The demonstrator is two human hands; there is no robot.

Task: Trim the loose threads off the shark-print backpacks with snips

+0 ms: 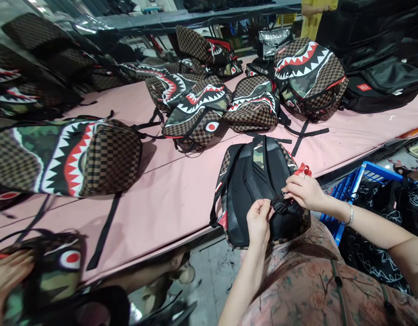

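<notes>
Bkpk [237, 194] is overhanging tbl [188, 199] edge; other bags [202, 113] are sitting bhnd it; another bag [107, 158] is lying L; crate [358, 179] is standing R, below tbl ht.

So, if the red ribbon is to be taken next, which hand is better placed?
Probably the right hand: the red ribbon shows right beside it. The left hand is farther off, on the other side of the black strap. Whether the right already touches the ribbon, I can't tell.
</notes>
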